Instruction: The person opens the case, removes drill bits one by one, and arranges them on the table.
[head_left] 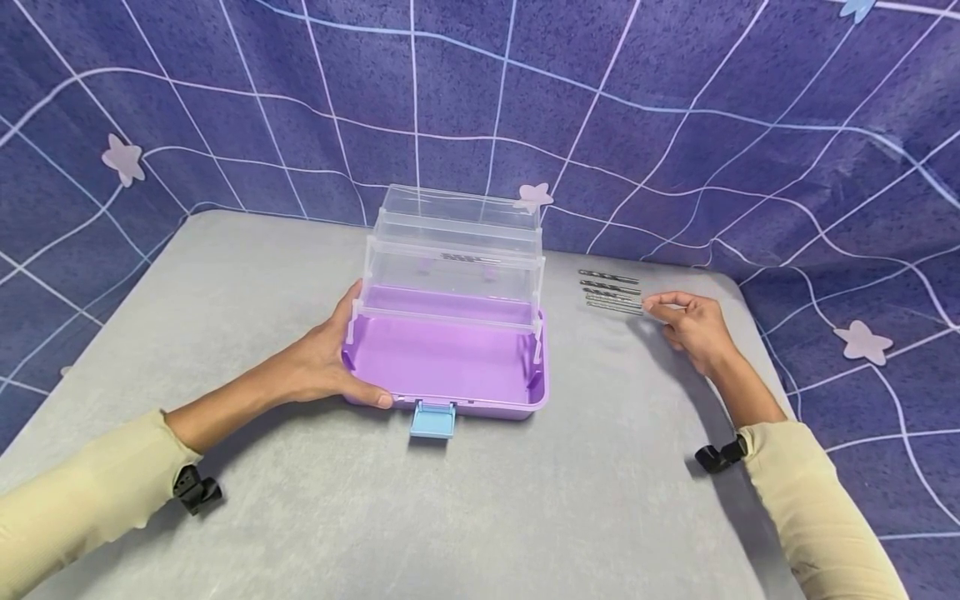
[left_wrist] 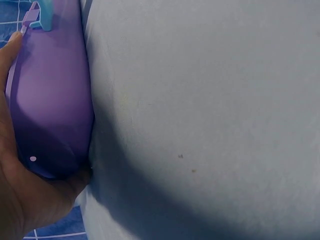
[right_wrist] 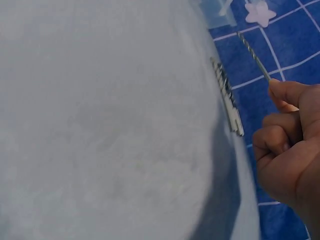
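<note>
My left hand (head_left: 322, 354) grips the left end of a purple toolbox (head_left: 536, 406), thumb along its front rim and fingers round the side. The box stands open, with clear stepped trays (head_left: 450, 292) raised over its purple base and a light-blue latch (head_left: 432, 421) hanging at the front. Some dark drill bits (head_left: 468, 258) lie in one of the trays. Between thumb and forefinger, my right hand (head_left: 693, 329) pinches the shank end of a drill bit (right_wrist: 254, 56), raised above the table. Several other drill bits (right_wrist: 227, 97) lie side by side under it.
A grey table (head_left: 480, 508) carries everything, its rounded far right corner just beyond the drill bits. Behind it hangs a blue-purple cloth (head_left: 465, 92) with white grid lines and stars. Each wrist wears a small black camera (head_left: 197, 490).
</note>
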